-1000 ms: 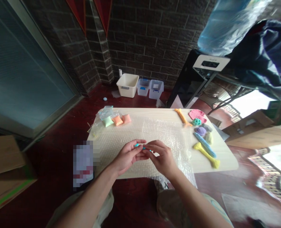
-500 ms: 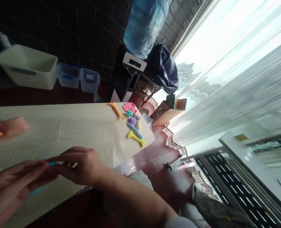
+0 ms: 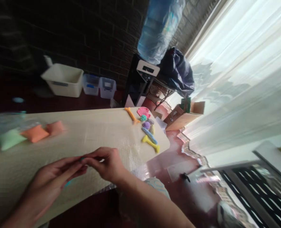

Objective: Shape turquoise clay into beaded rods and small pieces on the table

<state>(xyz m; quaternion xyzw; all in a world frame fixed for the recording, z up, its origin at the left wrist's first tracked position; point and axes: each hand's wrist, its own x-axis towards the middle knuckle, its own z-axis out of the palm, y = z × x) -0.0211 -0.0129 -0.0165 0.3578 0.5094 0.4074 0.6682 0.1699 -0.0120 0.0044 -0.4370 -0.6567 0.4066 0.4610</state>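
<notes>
A small teal clay piece (image 3: 82, 159), low and left of centre, is pinched between the left hand (image 3: 50, 183) and right hand (image 3: 107, 164), fingertips closed on it above the table (image 3: 95, 126), probably to shape it.

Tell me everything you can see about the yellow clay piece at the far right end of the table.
The yellow clay piece is a long, thin, bone-like strip with a wider knob at each end, in soft, matte modelling clay. It lies flat on the pale table near its right edge, slanting down to the right, the nearest of the cluster of coloured shapes. A blue clay strip lies just behind it, roughly parallel; whether they touch cannot be told. Neither hand is near it.
</notes>
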